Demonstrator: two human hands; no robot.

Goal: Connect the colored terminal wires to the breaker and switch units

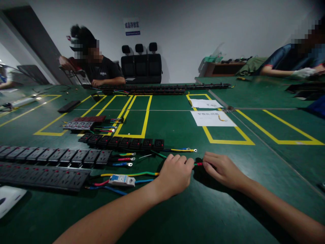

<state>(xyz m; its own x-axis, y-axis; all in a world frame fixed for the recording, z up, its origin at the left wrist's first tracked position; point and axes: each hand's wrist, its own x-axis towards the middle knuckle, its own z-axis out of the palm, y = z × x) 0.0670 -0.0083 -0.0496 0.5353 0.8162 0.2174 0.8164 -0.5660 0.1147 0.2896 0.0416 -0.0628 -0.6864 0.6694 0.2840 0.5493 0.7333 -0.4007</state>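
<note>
- Nearest the camera: left forearm [109, 217], slanting over the green table [177, 220] towards the middle.
- At its end, left hand [175, 176], curled knuckles-up with fingers drawn together around a green wire [161, 155]; thumb hidden, so cannot tell exactly how pinched.
- Opposite, right hand [219, 169], pinching at the red sleeve [199, 164] on the same wire, in the short gap between both hands. Cannot tell what, if anything, is hidden inside those fingertips.
- Could slip out of the right fingertips, judging by so short a stretch of sleeve showing, if pulled askew or pinched only at the tip.
- Could drag the black socket row [137, 143] just beyond, or strain a joint there, if tugged hard; seems to run back that way.
- Could snag the yellow-green wire [132, 175], passing under or beside the left hand, and shift the white breaker [122, 180] with it, if swept sideways.
- Could also catch the blue wire [146, 181], close along the left wrist, through a low forearm movement.
- Could get mixed up with the yellow wire [179, 150] and its ring terminal [195, 150], just beyond the hands, by crossing over it.
</note>
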